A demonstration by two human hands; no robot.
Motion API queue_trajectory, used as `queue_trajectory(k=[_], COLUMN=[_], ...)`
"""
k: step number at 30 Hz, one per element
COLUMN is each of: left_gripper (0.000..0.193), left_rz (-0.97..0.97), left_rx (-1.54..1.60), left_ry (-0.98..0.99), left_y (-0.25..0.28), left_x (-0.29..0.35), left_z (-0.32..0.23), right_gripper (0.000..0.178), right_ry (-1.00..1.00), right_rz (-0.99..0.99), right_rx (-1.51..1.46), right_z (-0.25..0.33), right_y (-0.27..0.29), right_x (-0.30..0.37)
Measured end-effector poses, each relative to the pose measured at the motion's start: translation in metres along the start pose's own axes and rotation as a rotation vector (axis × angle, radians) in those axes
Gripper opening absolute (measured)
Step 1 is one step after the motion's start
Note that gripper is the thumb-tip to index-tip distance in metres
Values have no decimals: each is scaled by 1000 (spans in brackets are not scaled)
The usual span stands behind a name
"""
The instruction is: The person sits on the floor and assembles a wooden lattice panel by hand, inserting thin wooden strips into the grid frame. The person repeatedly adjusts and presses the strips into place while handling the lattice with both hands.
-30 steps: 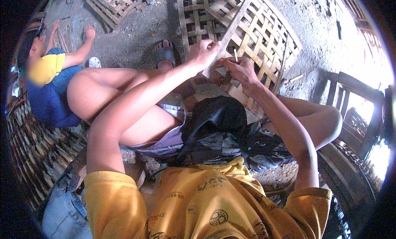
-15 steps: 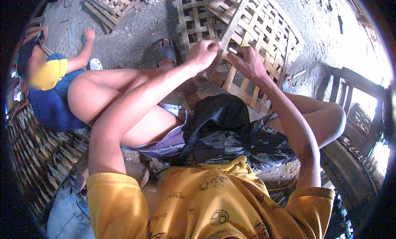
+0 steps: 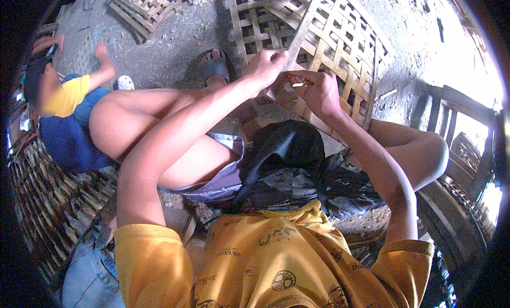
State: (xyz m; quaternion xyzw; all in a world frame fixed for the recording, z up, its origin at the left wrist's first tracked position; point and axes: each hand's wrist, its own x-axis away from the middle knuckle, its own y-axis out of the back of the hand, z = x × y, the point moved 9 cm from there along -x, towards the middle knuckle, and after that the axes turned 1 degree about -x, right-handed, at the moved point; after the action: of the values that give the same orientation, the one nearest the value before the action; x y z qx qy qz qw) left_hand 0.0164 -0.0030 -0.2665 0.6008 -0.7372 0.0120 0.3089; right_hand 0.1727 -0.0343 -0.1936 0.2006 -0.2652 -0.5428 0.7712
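Left hand is gripping the edge of the woven panel, which is slanting out front; right hand is pinching a pale stick, too blurry to say what exactly. Weak left grip? Panel's risking a slip.

Woven panel cut off (by top edge).
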Motion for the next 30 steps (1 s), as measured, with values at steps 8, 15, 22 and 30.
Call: queue_trajectory(k=[8, 15, 22, 30], left_gripper=[60, 60, 59, 61], left_rz=[-46, -68, -34, -15], left_rx=[-64, -78, -64, -108], left_ry=[27, -18, 25, 52], left_y=[5, 9, 8, 2], left_x=[11, 9, 1, 1], left_z=[-12, -16, -1, -2], right_gripper=[22, 31, 21, 30], right_ry=[-118, -71, 129, 96], right_rz=[-74, 18, 279, 228], right_rx=[27, 111, 134, 308], right_z=[14, -2, 21, 11], right_y=[-2, -20, -13, 8], right_x=[6, -6, 4, 2])
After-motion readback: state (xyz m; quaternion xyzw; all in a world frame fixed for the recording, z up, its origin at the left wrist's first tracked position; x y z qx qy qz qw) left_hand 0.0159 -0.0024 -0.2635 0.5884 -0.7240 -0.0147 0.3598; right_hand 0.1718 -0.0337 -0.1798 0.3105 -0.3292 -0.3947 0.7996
